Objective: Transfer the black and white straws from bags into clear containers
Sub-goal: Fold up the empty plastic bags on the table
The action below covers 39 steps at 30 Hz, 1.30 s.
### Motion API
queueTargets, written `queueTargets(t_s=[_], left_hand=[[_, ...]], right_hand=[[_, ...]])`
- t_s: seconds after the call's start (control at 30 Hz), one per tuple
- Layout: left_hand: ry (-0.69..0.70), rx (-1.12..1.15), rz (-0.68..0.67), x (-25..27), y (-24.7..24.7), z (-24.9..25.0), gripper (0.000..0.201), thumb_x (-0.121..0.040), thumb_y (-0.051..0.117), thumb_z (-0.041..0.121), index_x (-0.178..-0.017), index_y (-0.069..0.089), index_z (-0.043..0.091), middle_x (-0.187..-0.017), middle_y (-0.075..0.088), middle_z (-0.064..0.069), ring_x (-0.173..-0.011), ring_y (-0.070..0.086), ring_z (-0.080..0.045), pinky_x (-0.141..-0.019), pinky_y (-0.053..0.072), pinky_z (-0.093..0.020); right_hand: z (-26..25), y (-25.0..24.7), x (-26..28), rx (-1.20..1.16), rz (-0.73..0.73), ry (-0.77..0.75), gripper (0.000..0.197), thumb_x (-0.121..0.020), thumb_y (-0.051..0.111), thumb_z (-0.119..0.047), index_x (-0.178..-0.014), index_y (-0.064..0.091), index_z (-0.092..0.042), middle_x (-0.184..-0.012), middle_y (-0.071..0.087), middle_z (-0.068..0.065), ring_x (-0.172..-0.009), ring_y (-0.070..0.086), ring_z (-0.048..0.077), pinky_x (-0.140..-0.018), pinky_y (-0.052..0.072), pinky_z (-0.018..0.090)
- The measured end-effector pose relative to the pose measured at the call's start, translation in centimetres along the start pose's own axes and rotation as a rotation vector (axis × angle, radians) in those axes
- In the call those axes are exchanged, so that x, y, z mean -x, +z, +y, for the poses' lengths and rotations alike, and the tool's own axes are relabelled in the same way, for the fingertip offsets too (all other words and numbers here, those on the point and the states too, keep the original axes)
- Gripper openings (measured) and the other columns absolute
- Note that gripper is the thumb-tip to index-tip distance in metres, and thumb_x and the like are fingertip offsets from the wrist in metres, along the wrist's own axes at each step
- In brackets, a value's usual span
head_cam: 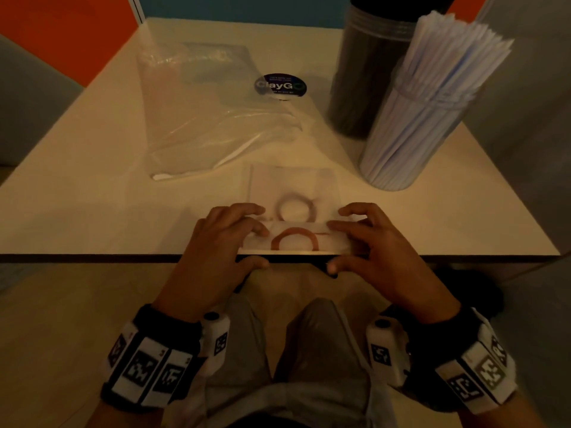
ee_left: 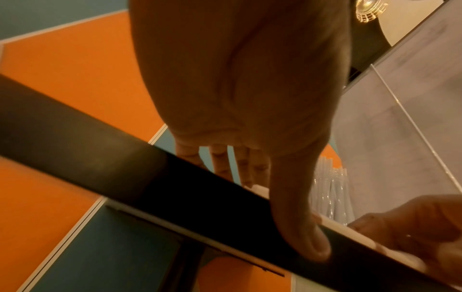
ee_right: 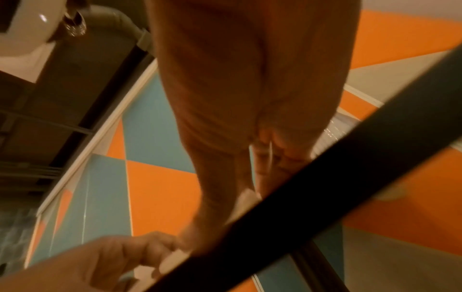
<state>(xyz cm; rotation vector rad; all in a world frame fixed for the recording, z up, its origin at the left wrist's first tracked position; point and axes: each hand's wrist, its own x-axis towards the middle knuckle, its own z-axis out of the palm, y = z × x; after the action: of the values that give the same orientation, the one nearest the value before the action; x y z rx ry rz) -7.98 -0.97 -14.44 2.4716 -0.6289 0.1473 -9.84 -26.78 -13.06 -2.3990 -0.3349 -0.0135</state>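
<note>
Two clear containers stand at the table's right: the far one (head_cam: 364, 88) is packed with black straws, the near one (head_cam: 414, 125) with white straws. A large empty clear bag (head_cam: 210, 112) lies flat left of them. At the front edge a small clear bag (head_cam: 295, 193) with a brown ring (head_cam: 295, 208) inside lies half folded over. My left hand (head_cam: 262, 242) and right hand (head_cam: 332, 245) pinch the folded flap's two ends, fingers on top and thumbs at the table edge. In the left wrist view my thumb (ee_left: 312, 237) lies against the dark table edge (ee_left: 125, 150).
The cream table (head_cam: 92, 196) has a dark round sticker (head_cam: 279, 84) lying on the big bag. A grey wall rises at the right, orange and blue panels behind. My knees sit under the front edge. White straws (ee_left: 330, 187) show past my left palm.
</note>
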Motion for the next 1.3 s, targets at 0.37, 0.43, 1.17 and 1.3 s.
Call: queueTargets(t_s=[0.37,0.43,1.17,1.3], left_hand=[[-0.117,0.233,0.170,-0.3,-0.4,1.2,0.016,-0.091,0.049,0.041,-0.095,0.058,0.028,-0.083,0.063,0.008,-0.077,0.058,-0.011,-0.070,0.049,-0.036],[-0.118,0.214,0.212,-0.5,-0.3,1.2,0.013,-0.093,0.057,0.028,-0.105,0.056,0.025,-0.084,0.060,0.005,-0.072,0.056,-0.011,-0.064,0.048,-0.031],[-0.112,0.173,0.106,-0.3,-1.2,0.5,0.033,-0.084,0.046,0.051,-0.089,0.063,0.023,-0.077,0.059,0.010,-0.078,0.054,-0.012,-0.073,0.046,-0.040],[-0.168,0.164,0.181,-0.6,-0.5,1.0,0.018,-0.091,0.059,0.031,-0.107,0.054,0.024,-0.077,0.055,0.000,-0.068,0.053,-0.016,-0.063,0.049,-0.041]], right_hand=[[-1.2,-1.0,-1.1,-0.167,0.063,0.050,0.013,-0.091,0.060,-0.024,-0.104,0.057,-0.025,-0.072,0.062,0.000,-0.067,0.059,0.009,-0.059,0.044,0.013],[-1.3,-0.7,-1.5,-0.174,0.082,0.101,0.011,-0.091,0.060,-0.027,-0.101,0.056,-0.025,-0.070,0.062,-0.002,-0.066,0.059,0.007,-0.057,0.044,0.013],[-0.8,-1.3,-1.2,-0.062,0.001,-0.014,0.019,-0.085,0.066,-0.022,-0.104,0.068,-0.026,-0.096,0.062,-0.011,-0.084,0.056,-0.001,-0.075,0.041,0.006],[-1.6,-0.7,-1.7,-0.159,0.095,0.059,0.009,-0.092,0.058,-0.029,-0.099,0.058,-0.023,-0.069,0.061,-0.001,-0.063,0.057,0.010,-0.057,0.043,0.017]])
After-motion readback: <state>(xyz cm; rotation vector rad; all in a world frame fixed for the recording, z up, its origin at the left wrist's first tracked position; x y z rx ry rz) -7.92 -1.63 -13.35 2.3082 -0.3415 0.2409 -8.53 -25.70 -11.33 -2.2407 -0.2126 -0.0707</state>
